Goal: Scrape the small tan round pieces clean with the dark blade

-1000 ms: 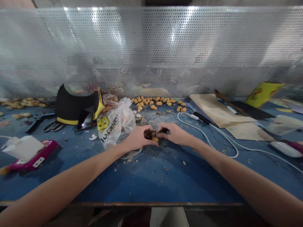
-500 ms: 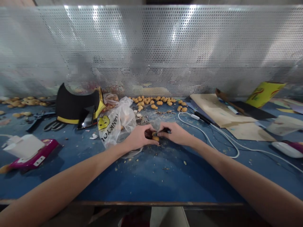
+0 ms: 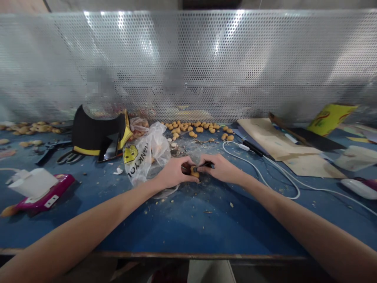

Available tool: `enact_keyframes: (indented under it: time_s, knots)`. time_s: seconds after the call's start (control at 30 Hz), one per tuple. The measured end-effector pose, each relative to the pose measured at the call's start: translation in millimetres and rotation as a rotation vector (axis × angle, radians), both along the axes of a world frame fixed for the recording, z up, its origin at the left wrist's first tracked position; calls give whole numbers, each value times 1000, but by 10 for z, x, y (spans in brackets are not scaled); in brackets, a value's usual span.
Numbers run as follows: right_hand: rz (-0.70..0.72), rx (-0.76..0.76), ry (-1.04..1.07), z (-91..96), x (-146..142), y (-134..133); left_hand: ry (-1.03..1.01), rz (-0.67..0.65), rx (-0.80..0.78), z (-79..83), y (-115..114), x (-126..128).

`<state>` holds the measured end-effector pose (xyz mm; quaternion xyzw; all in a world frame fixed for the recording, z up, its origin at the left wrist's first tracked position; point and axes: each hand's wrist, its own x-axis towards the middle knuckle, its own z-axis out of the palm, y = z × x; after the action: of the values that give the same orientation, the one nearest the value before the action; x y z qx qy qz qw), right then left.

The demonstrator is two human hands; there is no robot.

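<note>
My two hands meet at the middle of the blue table (image 3: 188,220). My left hand (image 3: 173,173) is closed around a small round orange-yellow piece (image 3: 194,171) with a dark part beside it. My right hand (image 3: 219,168) pinches a thin dark tool (image 3: 206,165) whose tip rests against that piece. Crumbs and peel bits lie on the table under and around both hands. A clear plastic bag (image 3: 147,155) with a yellow smiley and printed letters sits just left of my left hand.
Several orange-yellow pieces (image 3: 197,128) lie by the perforated metal screen (image 3: 188,63), more at far left (image 3: 32,127). A black-and-yellow bag (image 3: 97,131), scissors (image 3: 69,157), a pink device (image 3: 44,196), a white cable (image 3: 265,173), cardboard (image 3: 282,145) and a white mouse (image 3: 357,188) surround me.
Both hands stay joined on the small piece with only slight finger shifts. The view has shifted a little; nothing else on the table moved.
</note>
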<state>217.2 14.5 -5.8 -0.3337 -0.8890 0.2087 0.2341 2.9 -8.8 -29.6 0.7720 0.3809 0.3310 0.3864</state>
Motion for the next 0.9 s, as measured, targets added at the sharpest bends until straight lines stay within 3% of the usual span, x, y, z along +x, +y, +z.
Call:
enact_keyframes:
  time_s: [0.23, 0.43, 0.9]
  knots:
    - [72, -34, -20, 47, 46, 36, 10, 7, 13, 18, -7, 8]
    - [16, 45, -5, 29, 2, -1, -1, 12, 24, -1, 1, 6]
    - [74, 49, -22, 54, 19, -2, -3, 10, 26, 9, -3, 11]
